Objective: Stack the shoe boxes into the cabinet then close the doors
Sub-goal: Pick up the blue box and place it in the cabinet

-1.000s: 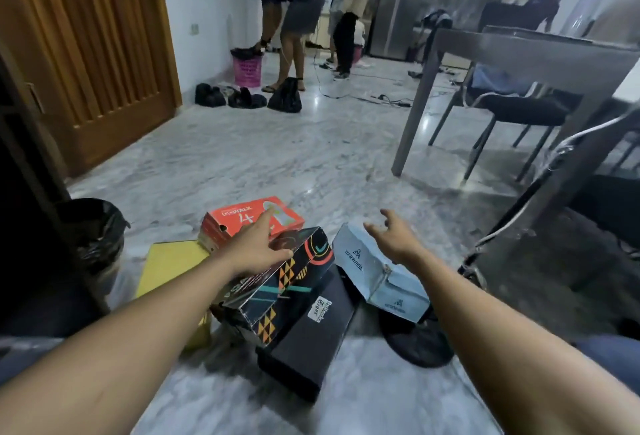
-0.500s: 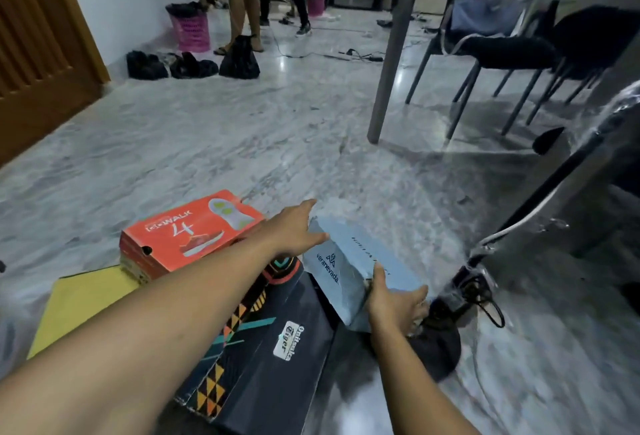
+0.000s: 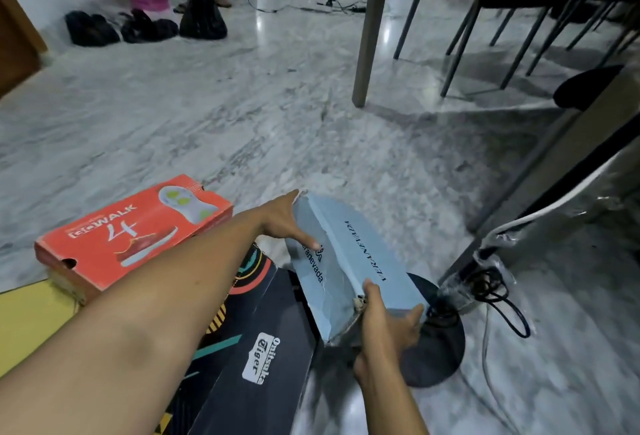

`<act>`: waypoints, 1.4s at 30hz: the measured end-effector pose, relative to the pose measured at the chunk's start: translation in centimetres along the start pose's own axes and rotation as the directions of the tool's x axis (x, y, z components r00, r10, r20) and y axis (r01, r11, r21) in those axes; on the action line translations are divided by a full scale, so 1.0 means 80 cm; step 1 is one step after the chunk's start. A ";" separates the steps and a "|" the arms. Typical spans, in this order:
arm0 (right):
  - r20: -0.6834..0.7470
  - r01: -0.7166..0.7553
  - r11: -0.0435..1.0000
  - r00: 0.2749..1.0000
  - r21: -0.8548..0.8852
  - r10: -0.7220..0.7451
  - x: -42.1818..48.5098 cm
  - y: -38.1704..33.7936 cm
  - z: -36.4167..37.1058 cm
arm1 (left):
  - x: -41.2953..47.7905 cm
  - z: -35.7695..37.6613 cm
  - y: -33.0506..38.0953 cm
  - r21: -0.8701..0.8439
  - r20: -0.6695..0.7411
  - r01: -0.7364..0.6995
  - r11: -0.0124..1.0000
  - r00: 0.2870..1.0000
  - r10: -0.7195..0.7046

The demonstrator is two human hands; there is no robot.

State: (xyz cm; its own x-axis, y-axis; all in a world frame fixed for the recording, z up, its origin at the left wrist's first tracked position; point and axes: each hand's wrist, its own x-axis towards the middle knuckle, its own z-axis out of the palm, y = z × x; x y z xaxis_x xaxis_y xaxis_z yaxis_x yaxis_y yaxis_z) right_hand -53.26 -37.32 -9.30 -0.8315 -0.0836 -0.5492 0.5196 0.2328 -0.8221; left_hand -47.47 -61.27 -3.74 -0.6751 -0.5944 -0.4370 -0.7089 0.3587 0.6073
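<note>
A second ago the left hand point(image 3: 284, 223) lay on the patterned black box point(image 3: 254, 263) and the right hand point(image 3: 388, 323) hovered spread above the pale blue box point(image 3: 360, 254) — now both hold the blue box. The left hand has crossed to its far end, thumb on the printed side face. The right hand has dropped to the near corner and grips it, thumb on top. The view has swung lower and closer to the boxes.

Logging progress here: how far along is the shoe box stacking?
Done: nothing visibly stacked; no cabinet in view. In hand: left hand and right hand grip the pale blue box. Left: orange box and black box lie on the floor; then the doors.
</note>
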 end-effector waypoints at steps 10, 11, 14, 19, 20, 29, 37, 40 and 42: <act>0.073 -0.043 0.991 0.997 0.130 0.033 0.005 0.010 -0.002 | 0.027 0.005 0.012 -0.144 -0.041 -0.047 0.988 0.998 0.042; 0.095 -0.047 0.987 0.995 0.152 0.033 0.003 0.012 0.001 | 0.027 0.004 0.011 -0.137 -0.043 -0.047 0.989 0.998 0.041; 0.138 -0.023 0.980 0.990 0.196 -0.004 0.001 0.020 0.008 | 0.024 0.004 0.008 -0.096 -0.065 -0.056 0.994 0.997 0.050; 0.190 0.160 0.966 0.961 0.205 -0.200 -0.015 0.020 0.008 | 0.010 -0.012 0.010 -0.041 -0.125 -0.076 0.996 0.990 0.070; 0.199 0.206 0.961 0.950 0.187 -0.242 -0.017 0.020 0.007 | 0.006 -0.019 0.010 -0.029 -0.126 -0.076 0.997 0.989 0.072; 0.363 0.434 0.866 0.787 0.248 -0.499 -0.057 -0.013 -0.008 | -0.088 -0.101 0.020 0.040 -0.230 -0.155 0.987 0.960 0.160; 0.596 0.476 0.778 0.506 0.410 -0.624 -0.152 -0.087 -0.032 | -0.299 -0.178 0.032 0.079 -0.508 -0.221 0.972 0.830 0.230; 0.694 0.452 0.762 0.351 0.463 -0.629 -0.199 -0.112 -0.040 | -0.411 -0.199 0.028 0.104 -0.593 -0.167 0.980 0.781 0.196; 0.741 0.440 0.748 0.233 0.497 -0.630 -0.241 -0.127 -0.041 | -0.493 -0.203 0.030 0.130 -0.669 -0.156 0.979 0.715 0.203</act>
State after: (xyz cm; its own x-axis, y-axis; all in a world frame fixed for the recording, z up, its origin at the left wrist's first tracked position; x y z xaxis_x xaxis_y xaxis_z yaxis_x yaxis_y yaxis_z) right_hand -43.19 -34.92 10.14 -0.3755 -0.8841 0.2781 0.1200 -0.3439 -0.9313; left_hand -19.21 -48.66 25.74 -0.4900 -0.8338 0.2542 -0.6156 0.5374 0.5764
